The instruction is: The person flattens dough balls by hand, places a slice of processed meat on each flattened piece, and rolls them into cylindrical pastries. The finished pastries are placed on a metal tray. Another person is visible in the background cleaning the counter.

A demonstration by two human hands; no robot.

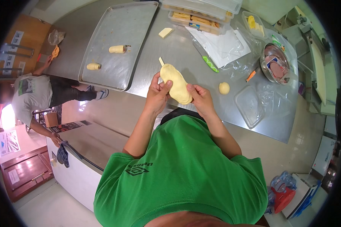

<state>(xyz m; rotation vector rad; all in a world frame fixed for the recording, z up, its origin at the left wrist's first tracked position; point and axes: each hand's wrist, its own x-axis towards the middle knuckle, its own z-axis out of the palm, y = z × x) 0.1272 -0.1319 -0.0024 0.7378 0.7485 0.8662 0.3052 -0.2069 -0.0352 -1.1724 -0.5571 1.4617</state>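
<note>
A flattened oval of pale yellow dough (176, 85) is held up over the near edge of the steel table (187, 45). My left hand (159, 92) pinches its left edge between thumb and fingers, while my right hand (199, 98) grips the lower right end. Just beyond the dough's upper end a thin pale stick (161, 61), perhaps cheese, shows. A ball of dough (224, 88) lies on the table to the right of my right hand. On the metal baking tray (132, 65) at the left rest two rolled dough pieces (117, 49), (93, 66). A pale yellow block (166, 33) lies farther back.
Stacked plastic containers (196, 24), white paper (220, 45), a green-handled knife (210, 64) and an orange-handled tool (251, 76) lie beyond. A steel bowl (275, 65) and a clear lid (249, 106) are at right. Another person (31, 90) stands at left beside a white chest freezer (82, 159).
</note>
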